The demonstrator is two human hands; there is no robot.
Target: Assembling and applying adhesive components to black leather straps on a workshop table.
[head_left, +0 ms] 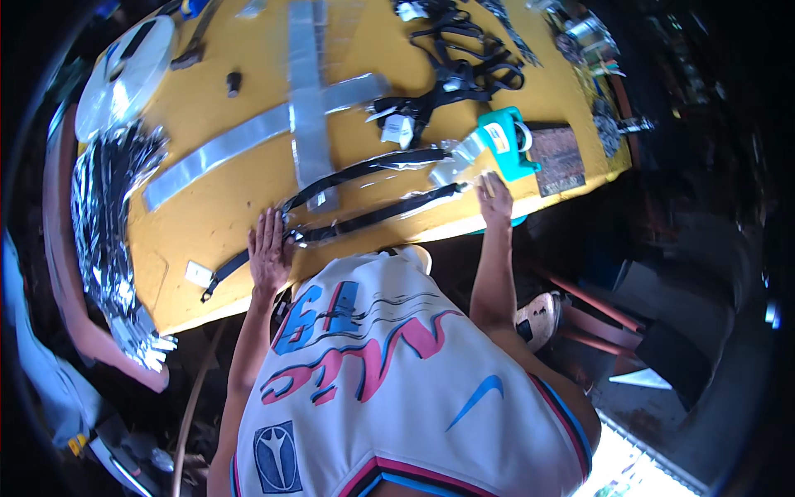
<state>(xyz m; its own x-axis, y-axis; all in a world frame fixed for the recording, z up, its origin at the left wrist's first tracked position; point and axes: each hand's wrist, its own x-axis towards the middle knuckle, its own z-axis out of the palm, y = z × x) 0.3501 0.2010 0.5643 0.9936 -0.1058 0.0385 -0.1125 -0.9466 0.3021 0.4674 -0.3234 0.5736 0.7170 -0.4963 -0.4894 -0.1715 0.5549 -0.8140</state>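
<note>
My left hand (269,250) lies flat, fingers stretched out, over the left part of a black strap (373,219) in a clear plastic sleeve. A loose strap end with a small buckle and a white tag (199,273) lies beyond that hand to the left. My right hand (495,201) rests at the table's near edge by the strap's right end, fingers extended and slightly apart; nothing shows clearly in them. Just beyond it stands a teal tape dispenser (503,145). A strip of clear film (451,170) lies between the dispenser and the straps.
On the yellow table (224,186) crossed silver tape strips (219,153) are stuck down. A tangle of black straps (464,66) lies at the back, with a white reel (124,79) far left. Wrapped black straps (108,224) hang over the left edge. A dark plate (559,157) lies right.
</note>
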